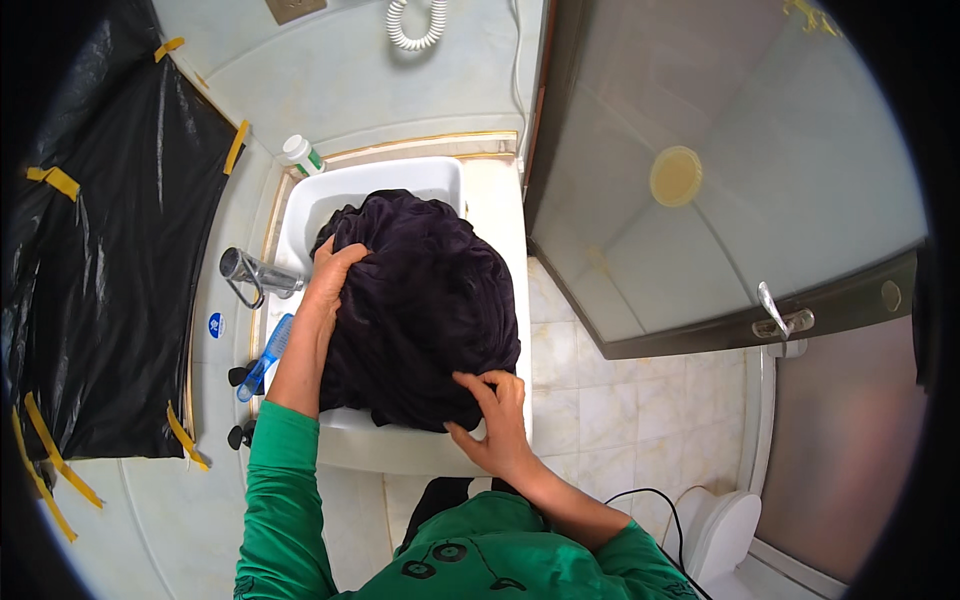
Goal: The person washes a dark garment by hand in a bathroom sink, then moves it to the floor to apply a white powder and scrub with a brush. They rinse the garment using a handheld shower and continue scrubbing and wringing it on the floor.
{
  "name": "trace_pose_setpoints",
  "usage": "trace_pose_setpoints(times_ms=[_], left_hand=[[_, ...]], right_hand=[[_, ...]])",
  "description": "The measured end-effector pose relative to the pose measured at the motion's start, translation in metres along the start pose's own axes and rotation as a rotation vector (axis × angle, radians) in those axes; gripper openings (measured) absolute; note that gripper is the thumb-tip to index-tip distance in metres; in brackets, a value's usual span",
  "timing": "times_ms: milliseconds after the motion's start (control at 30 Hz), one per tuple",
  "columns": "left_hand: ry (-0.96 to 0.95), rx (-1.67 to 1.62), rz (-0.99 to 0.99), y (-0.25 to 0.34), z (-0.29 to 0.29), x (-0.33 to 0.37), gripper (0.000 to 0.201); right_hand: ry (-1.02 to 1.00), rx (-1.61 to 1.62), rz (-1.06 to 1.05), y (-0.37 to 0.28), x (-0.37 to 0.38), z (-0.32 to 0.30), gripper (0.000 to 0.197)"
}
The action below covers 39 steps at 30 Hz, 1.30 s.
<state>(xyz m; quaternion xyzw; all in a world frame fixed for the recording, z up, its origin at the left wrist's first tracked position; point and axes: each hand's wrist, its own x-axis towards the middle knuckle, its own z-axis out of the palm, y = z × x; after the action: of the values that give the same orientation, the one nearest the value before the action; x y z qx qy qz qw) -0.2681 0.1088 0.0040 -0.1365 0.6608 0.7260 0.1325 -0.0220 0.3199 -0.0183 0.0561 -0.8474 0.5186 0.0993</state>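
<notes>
- Left hand (328,280), centre-left of frame: palm flat, fingers spread over the left flank of a big dark purple cloth bundle (425,310); pressing on it, not closed round it.
- Right hand (497,425), lower centre: fingers bent, tips digging into the bundle's near edge; a fold looks pinched betw. thumb & fingers, but how firm the grip is can't be told.
- Cloth bundle sits mid-frame, heaped in a white sink (310,205), filling most of the basin & spilling over its near rim.
- Both forearms come up from the lower edge in green sleeves (285,490); green top w/ dark round print at bottom centre.
- Chrome tap (255,272) just left of the sink, near the left hand's wrist.
- Blue-handled brush (268,355) lies along the sink's left edge, beside the left forearm.
- White bottle w/ green label (302,153) stands at the sink's upper-left corner, apart from the cloth.
- Black plastic sheet (110,260) w/ yellow tape strips covers the wall area at far left.
- White coiled cord (417,25) hangs at top centre.
- Frosted glass door (740,190) w/ metal handle (775,315) fills the upper right.
- Toilet (725,535), white, at lower right; black cable (650,495) curves just beside it over the pale tiled floor (590,400).
</notes>
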Motion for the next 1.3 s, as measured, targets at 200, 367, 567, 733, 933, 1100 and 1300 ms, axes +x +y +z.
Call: trace_pose_setpoints(times_ms=[200, 367, 567, 733, 933, 1100, 1300], left_hand=[[-0.057, -0.003, 0.192, 0.024, 0.013, -0.053, 0.037], [-0.06, 0.2, 0.438, 0.016, 0.018, -0.099, 0.044], [0.0, 0.444, 0.628, -0.01, 0.029, -0.154, 0.042], [0.027, 0.62, 0.851, -0.034, 0.019, -0.178, 0.044], [-0.009, 0.747, 0.861, -0.065, -0.007, -0.205, 0.041], [0.03, 0.787, 0.884, -0.088, -0.018, -0.219, 0.04], [0.085, 0.785, 0.939, -0.113, -0.03, -0.23, 0.036]], right_hand=[[-0.017, 0.047, 0.06, 0.009, 0.012, -0.002, 0.074], [0.004, 0.064, 0.134, 0.021, 0.011, 0.002, 0.076], [0.056, 0.199, 0.218, 0.047, 0.004, 0.012, 0.084], [0.029, 0.239, 0.216, 0.061, 0.0, 0.012, 0.087], [-0.163, 0.159, 0.166, 0.05, 0.017, -0.022, 0.068], [0.061, 0.032, 0.011, 0.004, 0.085, -0.063, 0.026], [-0.105, -0.507, -0.317, -0.037, 0.206, 0.017, 0.082]])
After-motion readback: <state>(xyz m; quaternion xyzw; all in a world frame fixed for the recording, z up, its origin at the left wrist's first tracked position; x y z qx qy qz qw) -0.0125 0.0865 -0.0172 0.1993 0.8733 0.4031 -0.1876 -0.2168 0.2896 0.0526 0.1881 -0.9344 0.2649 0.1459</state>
